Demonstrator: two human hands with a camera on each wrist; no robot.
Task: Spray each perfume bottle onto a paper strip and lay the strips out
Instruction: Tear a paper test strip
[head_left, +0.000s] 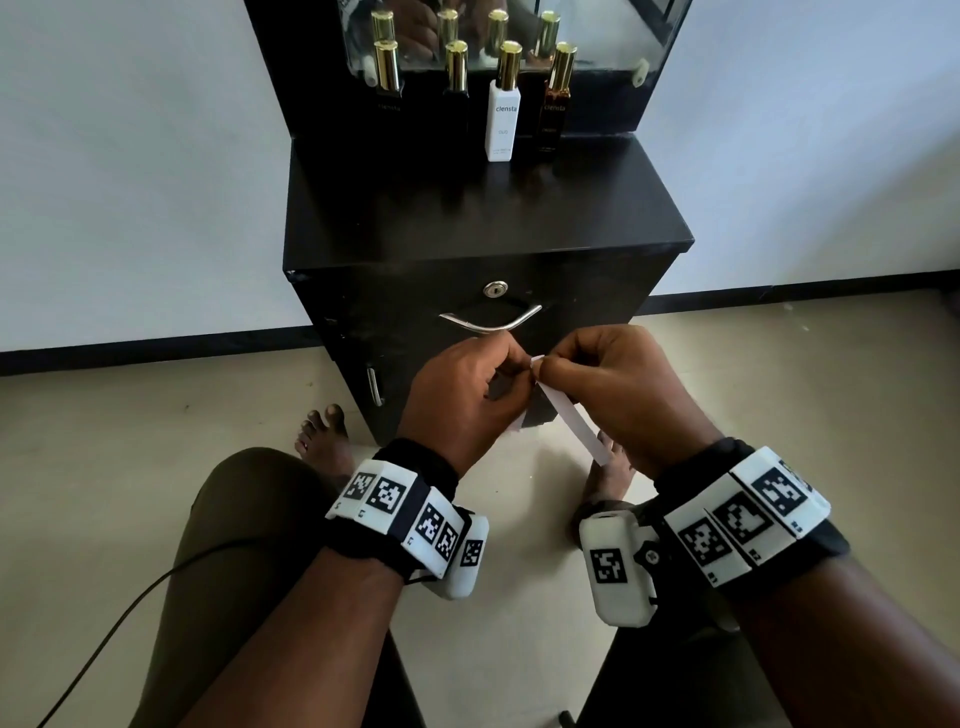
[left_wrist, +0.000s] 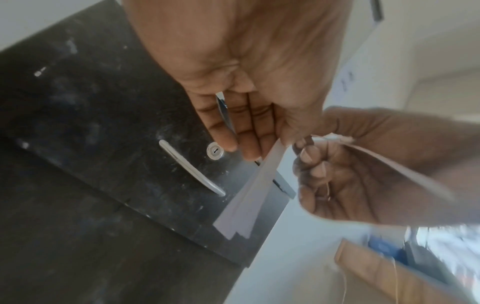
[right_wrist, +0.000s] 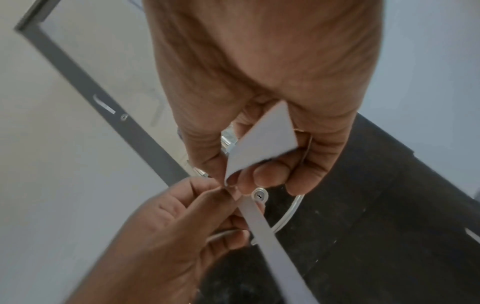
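Four gold-capped perfume bottles stand in a row at the back of the black cabinet top (head_left: 467, 208): two black (head_left: 387, 93) (head_left: 456, 96), one white (head_left: 503, 119), one amber (head_left: 555, 104). In front of the cabinet's drawer my two hands meet. My left hand (head_left: 511, 366) pinches a small fanned bundle of white paper strips (left_wrist: 246, 195). My right hand (head_left: 545, 371) pinches the top end of a single strip (head_left: 571, 421), which hangs down and to the right beneath that hand. In the right wrist view that strip (right_wrist: 262, 142) lies across my right fingers (right_wrist: 270, 174), beside my left hand (right_wrist: 168, 236).
A mirror (head_left: 597, 31) behind the bottles reflects them. The drawer front carries a curved metal handle (head_left: 491, 319) and a lock (head_left: 495, 289). My knees and bare feet (head_left: 324, 436) are on the pale floor. A cardboard box (left_wrist: 376, 273) sits off to the side.
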